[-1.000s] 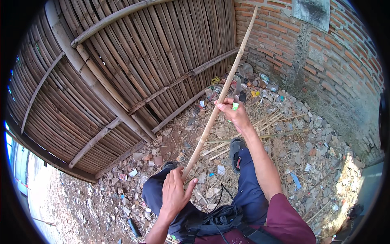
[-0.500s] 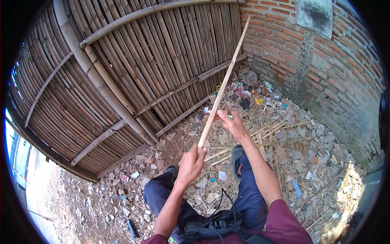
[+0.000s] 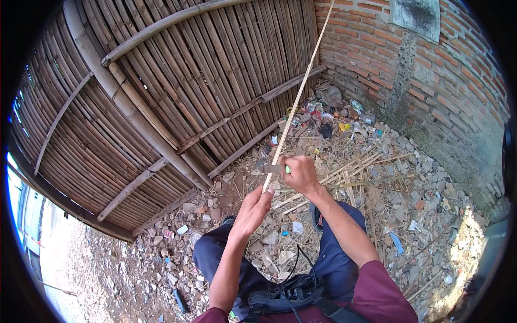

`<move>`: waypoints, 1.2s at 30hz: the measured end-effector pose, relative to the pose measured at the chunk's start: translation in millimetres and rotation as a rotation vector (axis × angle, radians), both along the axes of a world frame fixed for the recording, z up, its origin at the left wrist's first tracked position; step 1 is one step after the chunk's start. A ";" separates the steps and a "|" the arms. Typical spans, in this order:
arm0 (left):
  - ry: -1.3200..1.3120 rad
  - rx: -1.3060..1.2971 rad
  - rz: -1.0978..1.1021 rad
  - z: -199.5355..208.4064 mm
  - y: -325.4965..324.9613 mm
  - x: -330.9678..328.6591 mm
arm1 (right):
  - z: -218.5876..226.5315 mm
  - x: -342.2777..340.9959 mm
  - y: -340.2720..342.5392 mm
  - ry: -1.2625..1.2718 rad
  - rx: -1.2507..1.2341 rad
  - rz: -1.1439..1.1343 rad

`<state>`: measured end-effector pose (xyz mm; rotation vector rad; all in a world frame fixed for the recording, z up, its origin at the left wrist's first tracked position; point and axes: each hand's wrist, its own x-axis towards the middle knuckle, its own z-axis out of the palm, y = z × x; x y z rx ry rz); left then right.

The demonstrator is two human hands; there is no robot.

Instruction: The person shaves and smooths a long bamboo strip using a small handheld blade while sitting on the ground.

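Note:
A long, pale bamboo strip (image 3: 294, 107) slants away from me, its far end running out at the top of the picture. My left hand (image 3: 251, 212) is closed around its near end, above my left knee. In my right hand (image 3: 304, 175), fingers wrapped tight, is a knife (image 3: 272, 168) with a bit of green handle showing. Its dark blade lies crosswise over the strip, a short way beyond my left hand, and appears to touch it. My right fist hides most of the handle.
Cut bamboo strips (image 3: 353, 172) lie on the stony ground right of my hands. A slatted bamboo wall (image 3: 215, 70) stands at left, a brick wall (image 3: 371, 59) at far right. Mixed litter (image 3: 328, 116) fills their corner. A dark cylindrical object (image 3: 180, 301) lies lower left.
My right hand has come nearer my left, turning so that the knife blade crosses the strip. The strip shows a narrower face, and its far end has risen past the top edge.

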<state>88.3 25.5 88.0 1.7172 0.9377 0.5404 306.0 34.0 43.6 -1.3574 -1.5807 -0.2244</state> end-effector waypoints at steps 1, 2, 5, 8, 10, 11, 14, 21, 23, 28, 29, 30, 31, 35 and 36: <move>-0.005 0.047 -0.008 -1.1 -0.8 -0.1 | 0.0 -1.5 -0.1 -0.041 -0.038 -0.031; -0.003 0.046 -0.009 -2.9 -1.2 -0.7 | 1.1 -2.9 -0.1 -0.039 -0.039 -0.031; -0.050 0.018 -0.016 -5.0 -3.5 -0.7 | 2.5 -5.1 -0.1 -0.014 0.001 -0.017; -0.090 0.023 0.006 -2.2 -7.1 2.5 | 1.9 -8.2 -1.3 -0.082 -0.019 -0.008; -0.017 0.213 0.028 -7.4 -4.3 1.1 | 4.6 -15.8 -3.1 -0.095 -0.041 -0.010; -0.017 0.211 0.025 -4.5 -6.9 3.0 | 3.6 -14.8 -2.9 -0.094 -0.043 -0.013; 0.090 0.380 0.090 4.5 -17.4 7.5 | 2.9 -13.5 -1.8 -0.088 -0.021 -0.044; 0.172 0.539 0.163 -5.6 -21.4 7.4 | 4.2 -19.0 1.8 -0.052 0.008 -0.086; 0.155 0.586 0.168 -8.4 -20.3 7.2 | 3.5 -20.0 2.7 -0.054 0.012 -0.100; 0.177 0.595 0.165 -4.0 -23.5 6.0 | 7.0 -25.1 4.4 -0.038 0.076 -0.150; 0.175 0.596 0.163 -4.0 -25.2 5.1 | 7.1 -20.5 7.3 -0.039 0.076 -0.152; 0.191 0.586 0.157 -4.4 -29.0 3.5 | 7.2 -10.1 12.1 0.027 0.037 -0.233; 0.206 0.576 0.151 -5.1 -33.5 1.7 | 7.7 2.1 16.9 0.093 -0.002 -0.314; 0.241 0.516 0.132 -12.9 -50.2 -10.6 | 13.1 30.2 21.1 0.139 0.110 -0.355; 0.236 0.518 0.137 -15.8 -49.7 -12.3 | 10.3 30.7 19.8 0.108 0.082 -0.353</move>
